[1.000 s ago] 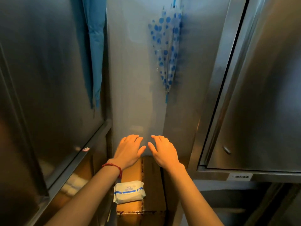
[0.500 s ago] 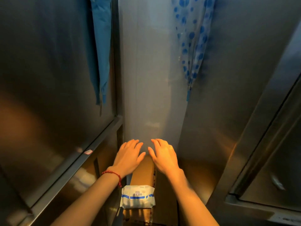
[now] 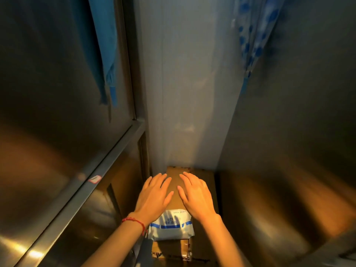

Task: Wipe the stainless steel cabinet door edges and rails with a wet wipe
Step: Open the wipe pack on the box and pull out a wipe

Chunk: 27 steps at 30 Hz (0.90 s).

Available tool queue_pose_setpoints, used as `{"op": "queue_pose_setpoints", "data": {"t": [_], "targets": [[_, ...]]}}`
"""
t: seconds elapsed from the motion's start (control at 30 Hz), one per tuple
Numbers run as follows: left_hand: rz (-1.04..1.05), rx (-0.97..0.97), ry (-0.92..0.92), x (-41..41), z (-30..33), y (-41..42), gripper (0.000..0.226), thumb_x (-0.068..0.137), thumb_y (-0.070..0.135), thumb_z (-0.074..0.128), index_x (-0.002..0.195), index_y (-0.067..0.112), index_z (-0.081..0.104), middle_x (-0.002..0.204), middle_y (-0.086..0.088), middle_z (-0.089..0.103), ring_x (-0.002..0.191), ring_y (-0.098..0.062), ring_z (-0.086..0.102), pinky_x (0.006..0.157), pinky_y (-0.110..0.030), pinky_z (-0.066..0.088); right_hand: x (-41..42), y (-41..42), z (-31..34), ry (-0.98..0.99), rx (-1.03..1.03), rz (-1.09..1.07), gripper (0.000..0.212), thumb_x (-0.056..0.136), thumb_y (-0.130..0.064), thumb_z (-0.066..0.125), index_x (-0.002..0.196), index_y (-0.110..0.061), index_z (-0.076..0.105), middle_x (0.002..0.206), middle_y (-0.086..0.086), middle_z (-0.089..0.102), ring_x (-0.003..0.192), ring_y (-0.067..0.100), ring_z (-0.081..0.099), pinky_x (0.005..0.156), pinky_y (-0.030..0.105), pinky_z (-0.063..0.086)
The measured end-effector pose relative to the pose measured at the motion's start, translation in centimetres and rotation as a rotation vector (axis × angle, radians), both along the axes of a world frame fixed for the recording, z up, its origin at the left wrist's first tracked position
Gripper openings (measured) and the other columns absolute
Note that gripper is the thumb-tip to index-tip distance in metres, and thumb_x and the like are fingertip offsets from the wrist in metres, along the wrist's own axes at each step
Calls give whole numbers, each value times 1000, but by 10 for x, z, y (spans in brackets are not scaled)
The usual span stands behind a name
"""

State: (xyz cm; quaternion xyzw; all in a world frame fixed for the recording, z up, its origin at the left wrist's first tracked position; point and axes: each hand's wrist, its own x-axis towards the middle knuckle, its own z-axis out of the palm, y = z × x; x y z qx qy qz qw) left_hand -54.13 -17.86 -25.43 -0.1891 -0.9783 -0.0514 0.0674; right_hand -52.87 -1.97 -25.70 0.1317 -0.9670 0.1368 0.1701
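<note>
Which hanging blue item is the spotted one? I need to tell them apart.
The translucent blue-dotted umbrella hanging at upper right. The other, a plain solid-blue cloth, hangs at left against the stainless steel cabinet door.

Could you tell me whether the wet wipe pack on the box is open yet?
Cannot tell; the wet wipe pack lies flat, its top hidden by both hands.

white blue-striped wipe pack [image 3: 171, 227], brown box [image 3: 174, 186], red bracelet [image 3: 134, 221].
</note>
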Motion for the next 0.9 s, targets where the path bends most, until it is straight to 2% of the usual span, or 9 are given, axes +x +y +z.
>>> {"op": "queue_pose_setpoints", "data": {"t": [0.13,0.33,0.37,0.43,0.5,0.53,0.63,0.9], "targets": [[-21,-13,-35,-10,-45,-3,55,99,46,21,148,23,16,155,2,17,143,-14,9,115,-32,1,-10,-12,-41,26,41,-75,35,83,-29,70,113,-13,68,118,4,66,109,18,63,88,35,51],[-49,-20,-96,-24,-103,-12,56,99,45,24,148,20,17,155,0,17,143,-15,10,116,-34,2,-17,-25,-105,9,64,-114,37,77,-30,75,110,-15,69,114,4,68,104,16,65,84,33,53],[-49,-16,-96,-25,-111,-14,55,98,44,29,147,19,22,154,-2,21,143,-17,14,116,-35,5,-18,-26,-114,2,62,-116,38,77,-30,76,111,-14,69,114,4,68,104,16,65,84,33,53],[-45,37,-87,-26,-125,-18,53,91,37,55,136,11,46,141,-10,45,133,-25,38,111,-42,24,-19,-26,-133,-8,63,-105,38,77,-29,76,111,-14,69,113,4,68,103,16,65,83,32,54],[-62,68,-11,-29,-144,-21,52,69,31,80,114,8,66,115,-12,66,110,-27,61,93,-44,45,-21,-26,-150,-12,61,-93,37,79,-28,74,112,-14,68,113,4,68,103,16,65,83,32,54],[-68,65,28,-29,-153,-23,52,61,30,85,106,8,70,107,-11,69,101,-26,65,86,-43,50,-21,-26,-159,-19,64,-88,36,79,-28,74,112,-14,68,113,4,68,103,16,65,83,31,54],[-72,70,82,-31,-178,-27,52,55,31,88,99,9,72,99,-9,71,93,-24,68,79,-42,53,-22,-27,-183,-28,80,-72,36,78,-26,76,111,-14,68,112,4,68,102,17,65,82,30,54],[-62,50,69,-34,-235,-26,54,53,33,88,98,10,73,100,-8,71,94,-23,68,77,-42,54,-26,-22,-240,-65,140,-78,39,71,-31,81,105,-15,71,108,3,70,98,17,67,78,31,56]]}}
